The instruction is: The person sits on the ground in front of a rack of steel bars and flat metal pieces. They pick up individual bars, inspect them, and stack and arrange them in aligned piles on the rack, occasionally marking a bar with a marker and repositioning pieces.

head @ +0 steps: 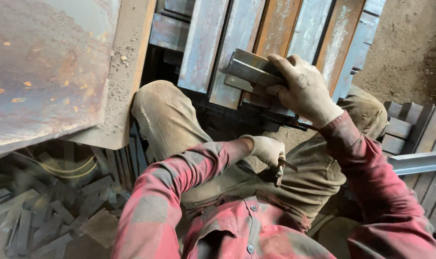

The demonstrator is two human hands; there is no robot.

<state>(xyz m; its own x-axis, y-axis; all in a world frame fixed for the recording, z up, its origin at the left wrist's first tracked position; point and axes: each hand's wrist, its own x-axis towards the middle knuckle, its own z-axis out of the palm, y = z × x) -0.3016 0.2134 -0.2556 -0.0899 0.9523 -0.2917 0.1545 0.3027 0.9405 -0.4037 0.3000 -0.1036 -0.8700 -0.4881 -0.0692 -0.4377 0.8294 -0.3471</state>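
A short piece of grey steel angle (252, 72) is gripped by the gloved right hand (302, 88), fingers curled over its far edge, and is held flat against the ends of a stack of long rusted steel bars (275, 29), apparently so that it stays square to them. The left hand (267, 149), also in a soiled fabric glove, is closed around a small thin metal tool (287, 165), kept low over the lap; what kind of tool it is cannot be told. The bars are seen to be flat-faced, streaked orange and grey, and laid side by side. A large rusty plate (45, 62) is seen at the left, with short dark offcuts (50, 206) heaped on the floor beneath, and more cut bars (419, 144) are stacked at the right.
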